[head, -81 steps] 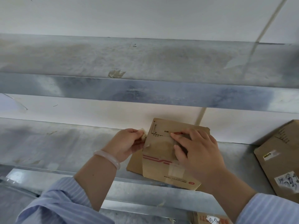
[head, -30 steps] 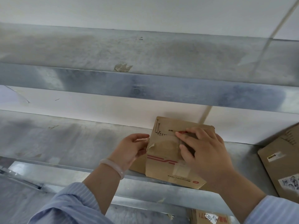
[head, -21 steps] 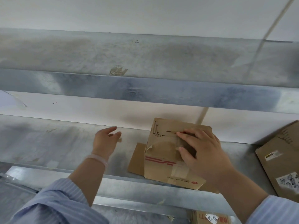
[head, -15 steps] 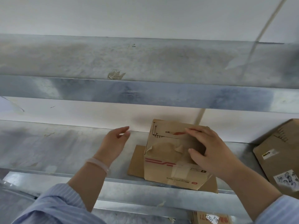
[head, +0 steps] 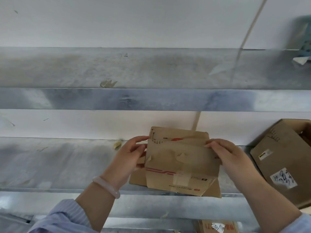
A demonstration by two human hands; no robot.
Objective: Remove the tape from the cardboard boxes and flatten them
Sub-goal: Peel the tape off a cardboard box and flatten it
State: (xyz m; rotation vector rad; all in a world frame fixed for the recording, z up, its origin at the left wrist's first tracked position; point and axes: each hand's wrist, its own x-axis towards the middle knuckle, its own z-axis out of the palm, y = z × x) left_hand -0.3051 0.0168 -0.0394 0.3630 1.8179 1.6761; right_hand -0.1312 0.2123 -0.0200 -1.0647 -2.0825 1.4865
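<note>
Left hand (head: 133,155): we see it gripping the left edge of the small cardboard box (head: 181,162), fingers curled at the far top corner and thumb on the near face.
Right hand (head: 230,158): it holds the box's right edge, fingertips (head: 210,144) hooked over the top of the near panel.
Bracelet (head: 106,186): a pale ring on the left wrist, above a blue striped sleeve (head: 64,219).
Small cardboard box: between the two hands, near the front of the middle shelf, right of centre; its near panel looks creased and scuffed, with a red stripe printed low on it.
Tape (head: 182,179): a pale strip still stuck on the lower front of the box, just under the red stripe.
Flat cardboard (head: 137,179): a sheet lying on the shelf under the box, showing on the left and at the near right corner; we cannot tell whether the box rests on it.
Metal shelf (head: 58,165): grey, dull and smudged, carrying the box and sheet.
Scrap (head: 117,144): a small crumpled wad on the shelf, near the wall, just left of the left hand.
Larger box (head: 282,148): at the right edge of the same shelf, apart from the right hand, with a scribbled white label (head: 283,178).
Upper shelf (head: 151,69): farther up, with a patch of tape residue (head: 107,83) at its front edge.
Lower box (head: 217,227): cardboard with a label, partly seen below the shelf front.
</note>
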